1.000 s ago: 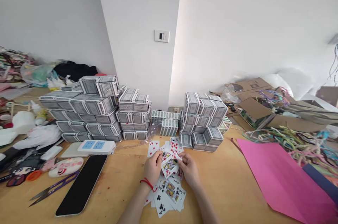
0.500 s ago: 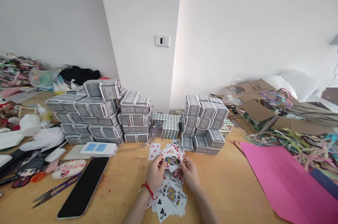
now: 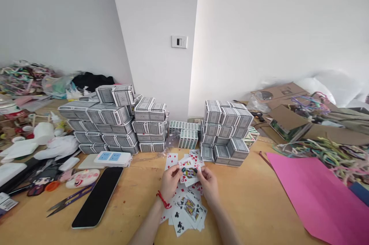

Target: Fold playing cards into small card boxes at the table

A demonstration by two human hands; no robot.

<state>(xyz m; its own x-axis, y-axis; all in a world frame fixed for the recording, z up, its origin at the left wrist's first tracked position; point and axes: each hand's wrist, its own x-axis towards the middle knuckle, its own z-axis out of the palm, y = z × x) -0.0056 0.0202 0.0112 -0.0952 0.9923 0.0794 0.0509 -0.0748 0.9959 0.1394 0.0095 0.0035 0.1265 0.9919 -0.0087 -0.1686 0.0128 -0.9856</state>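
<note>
Between my two hands is a small fan of playing cards (image 3: 190, 174), its front one a face card with red corner marks. My left hand (image 3: 170, 183), with a red cord bracelet at the wrist, pinches the left edge. On the opposite edge, the fingers of my right hand (image 3: 209, 186) are closed. Under and in front of the hands lies a loose heap of face-up playing cards (image 3: 179, 225), with clubs and a king showing. More face-up cards (image 3: 172, 159) lie just beyond the hands, diamonds among them.
Grey-patterned card boxes are stacked at the left (image 3: 115, 116) and right (image 3: 230, 122). Smaller green-striped boxes (image 3: 188, 138) stand between them. A black phone (image 3: 98, 197), thread snips (image 3: 70, 199) and a white power strip (image 3: 117, 158) lie left. Pink paper (image 3: 314, 191) and tangled cords (image 3: 325, 160) lie right.
The view has shifted slightly, so the table's things appear further right. The front held card has tilted and shows its red corner marks more plainly. Both hands keep their hold.
</note>
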